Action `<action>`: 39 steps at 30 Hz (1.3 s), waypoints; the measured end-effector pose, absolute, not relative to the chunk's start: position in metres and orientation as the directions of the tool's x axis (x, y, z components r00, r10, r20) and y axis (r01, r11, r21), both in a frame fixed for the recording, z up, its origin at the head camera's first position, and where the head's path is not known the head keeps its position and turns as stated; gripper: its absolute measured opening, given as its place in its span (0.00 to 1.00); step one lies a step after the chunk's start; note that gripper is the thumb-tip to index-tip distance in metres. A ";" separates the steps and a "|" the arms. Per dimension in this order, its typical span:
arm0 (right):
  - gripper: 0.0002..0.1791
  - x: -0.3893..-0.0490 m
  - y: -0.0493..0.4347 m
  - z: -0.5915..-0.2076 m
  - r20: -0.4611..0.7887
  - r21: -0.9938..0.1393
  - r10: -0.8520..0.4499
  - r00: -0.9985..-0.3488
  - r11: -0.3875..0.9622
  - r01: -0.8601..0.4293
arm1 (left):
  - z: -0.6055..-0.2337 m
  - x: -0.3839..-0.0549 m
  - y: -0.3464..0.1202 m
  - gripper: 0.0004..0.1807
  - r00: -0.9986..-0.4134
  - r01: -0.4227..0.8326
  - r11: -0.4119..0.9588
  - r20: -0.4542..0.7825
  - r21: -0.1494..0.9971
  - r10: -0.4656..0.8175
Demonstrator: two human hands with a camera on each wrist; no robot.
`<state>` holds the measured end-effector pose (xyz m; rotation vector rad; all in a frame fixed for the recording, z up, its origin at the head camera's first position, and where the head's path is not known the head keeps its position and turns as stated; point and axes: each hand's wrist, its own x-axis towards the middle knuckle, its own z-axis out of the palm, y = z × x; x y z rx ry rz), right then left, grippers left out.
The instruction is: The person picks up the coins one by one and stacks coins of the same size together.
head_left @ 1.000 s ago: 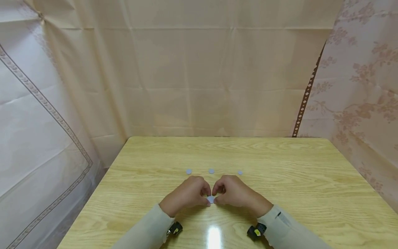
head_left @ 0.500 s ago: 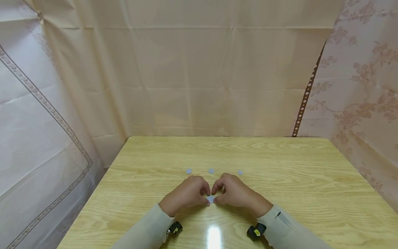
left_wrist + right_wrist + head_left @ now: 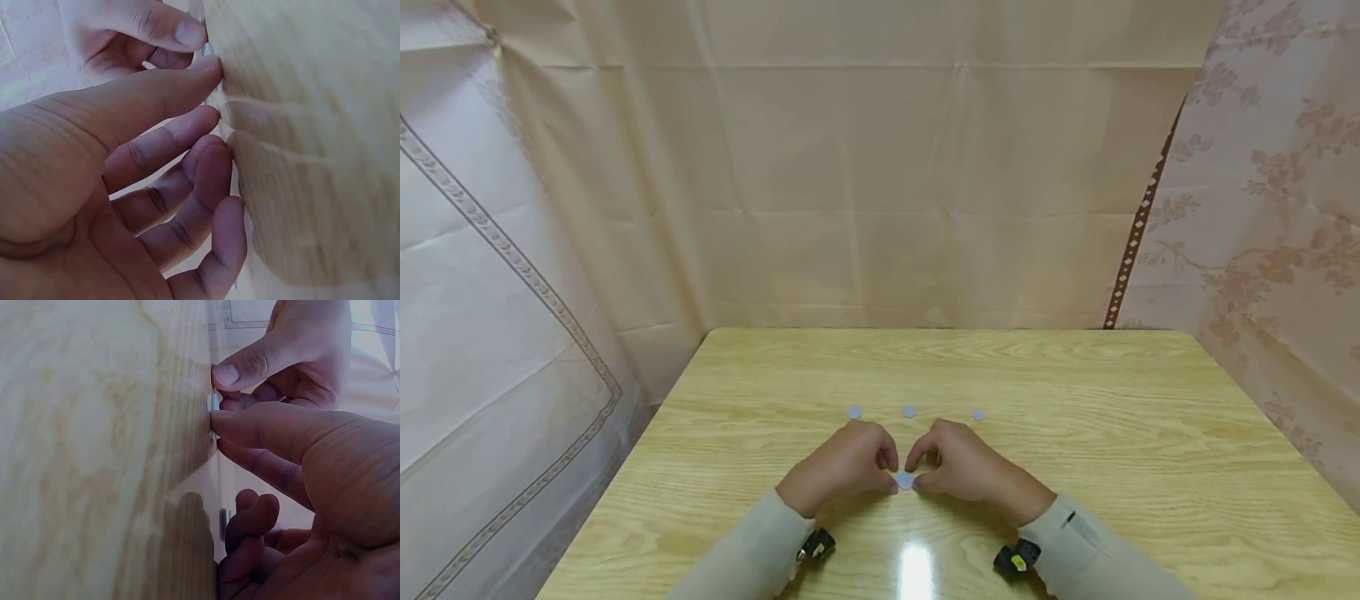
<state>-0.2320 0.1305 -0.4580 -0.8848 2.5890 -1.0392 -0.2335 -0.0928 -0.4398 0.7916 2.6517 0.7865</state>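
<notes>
A flat, pale grey disc (image 3: 905, 481), coin-like, lies on the wooden table between the two hands. My left hand (image 3: 848, 465) has its thumb and index finger at the disc's left edge, pinching it. From the other side my right hand (image 3: 966, 465) pinches the right edge with thumb and index finger. In the right wrist view the disc (image 3: 215, 401) shows as a thin, light edge beside both thumbs. The other fingers of the left hand (image 3: 144, 169) curl loosely near the tabletop. Fingertips cover parts of the disc's rim.
Beyond the hands, three more pale discs lie in a row on the table (image 3: 1075, 392): a left disc (image 3: 855, 412), a middle disc (image 3: 909, 412) and a right disc (image 3: 978, 415). A beige curtain (image 3: 880, 183) hangs behind the table's far edge.
The left hand has shifted slightly left, and a bit more of the disc between the hands shows. The right hand and the three far discs stay nearly in place.
</notes>
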 end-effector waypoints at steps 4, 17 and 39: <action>0.08 -0.232 0.130 -0.457 0.005 -0.669 -0.596 -0.803 0.595 -0.446 | -0.436 -0.233 -0.097 0.09 -0.821 0.401 0.699 -0.106 0.592 0.561; 0.08 -0.229 0.130 -0.456 -0.020 -0.688 -0.593 -0.805 0.592 -0.419 | -0.434 -0.240 -0.107 0.09 -0.844 0.394 0.740 -0.103 0.546 0.526; 0.06 -0.229 0.130 -0.456 -0.037 -0.703 -0.584 -0.811 0.592 -0.394 | -0.433 -0.259 -0.126 0.12 -0.929 0.332 0.805 0.021 0.493 0.370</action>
